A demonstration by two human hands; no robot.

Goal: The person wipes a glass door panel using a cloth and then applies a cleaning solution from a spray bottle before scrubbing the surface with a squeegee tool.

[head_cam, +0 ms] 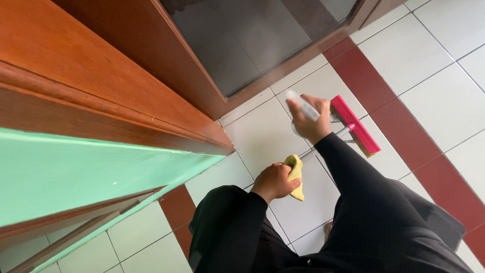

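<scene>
Head view, looking down at 2 hands over a tiled floor (434,96). The left hand (275,181) is closed around a folded yellow cloth (296,174); its fingers wrap the cloth's upper part, and the lower corner hangs free below the knuckles. The right hand (308,120) is clenched on a pale spray bottle (303,105), fingers fully wrapped about its body. Whether either hand also grips the handle cannot be told.

A squeegee with a pink head (355,125) lies just right of the right hand, close beside it. Its metal handle (339,134) runs from the head down and left, passes behind the right wrist, and reappears beside the yellow cloth. The long axis of the handle thus lies diagonally, upper right to lower left, linking the 2 hands. The head's own long axis crosses it, running from upper left to lower right, its edge low over the white tiles and a dark red tile band (399,126).

The bottle's long axis tilts up and left, its top pointing toward the dark glass panel (242,45) in a brown wooden door frame (151,60). The right hand is the nearer to the pink head; the left hand lies near the handle's lower end. A green wall (76,172) fills the left.
</scene>
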